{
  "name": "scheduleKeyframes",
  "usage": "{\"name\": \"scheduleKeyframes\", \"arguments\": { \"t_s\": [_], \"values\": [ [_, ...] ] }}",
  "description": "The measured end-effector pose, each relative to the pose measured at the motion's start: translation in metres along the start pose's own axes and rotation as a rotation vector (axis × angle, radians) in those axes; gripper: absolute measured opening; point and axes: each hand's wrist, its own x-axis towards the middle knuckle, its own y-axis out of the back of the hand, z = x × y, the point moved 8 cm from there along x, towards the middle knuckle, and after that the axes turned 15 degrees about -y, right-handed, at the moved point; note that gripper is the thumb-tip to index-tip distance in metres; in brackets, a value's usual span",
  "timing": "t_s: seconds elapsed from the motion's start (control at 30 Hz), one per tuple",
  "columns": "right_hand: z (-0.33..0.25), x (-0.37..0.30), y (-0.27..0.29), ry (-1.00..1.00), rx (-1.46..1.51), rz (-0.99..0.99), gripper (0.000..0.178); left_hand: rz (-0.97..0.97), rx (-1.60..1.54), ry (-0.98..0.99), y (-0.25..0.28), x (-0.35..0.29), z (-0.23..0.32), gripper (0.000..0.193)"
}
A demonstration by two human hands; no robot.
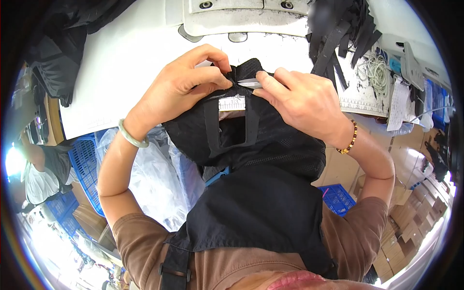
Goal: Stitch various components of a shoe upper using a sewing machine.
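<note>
A black fabric piece (295, 142) with mesh parts hangs over the near edge of the white table. Flat black bands frame a rectangular opening in it, and the table's ruler edge (232, 103) shows through. My left hand (186, 79) pinches the fabric's upper edge between thumb and fingers. From the right, my right hand (302, 99) grips a pair of small metal thread snips (249, 83). Their pointed blades reach the fabric right beside my left fingertips. Whether the tips touch a thread is too small to tell.
A white sewing machine (246, 19) stands at the back. Black strips (333, 41) and a tangle of pale cord (376, 72) lie right of it. Dark fabric (55, 63) is heaped at the left. Below are a blue crate (84, 162), clear plastic bags (150, 183) and a blue basket (340, 199).
</note>
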Motion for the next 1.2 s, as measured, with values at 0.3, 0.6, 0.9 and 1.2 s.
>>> {"name": "scheduleKeyframes", "arguments": {
  "t_s": [0.3, 0.6, 0.9, 1.2],
  "values": [
    [0.0, 0.006, 0.001, 0.005, 0.016, -0.058, 0.026, 0.017, -0.002, -0.01, 0.001, 0.0, -0.002, 0.014],
    [-0.004, 0.011, -0.002, -0.021, -0.077, -0.086, 0.024, 0.029, -0.003, -0.013, 0.001, 0.001, -0.001, 0.016],
    [0.003, 0.012, -0.001, -0.031, 0.028, -0.203, 0.016, 0.033, -0.002, 0.0, 0.0, -0.001, 0.0, 0.022],
    [-0.004, 0.008, -0.001, -0.062, -0.051, -0.149, 0.02, 0.004, 0.018, -0.018, -0.001, 0.001, 0.002, 0.023]
  ]
}}
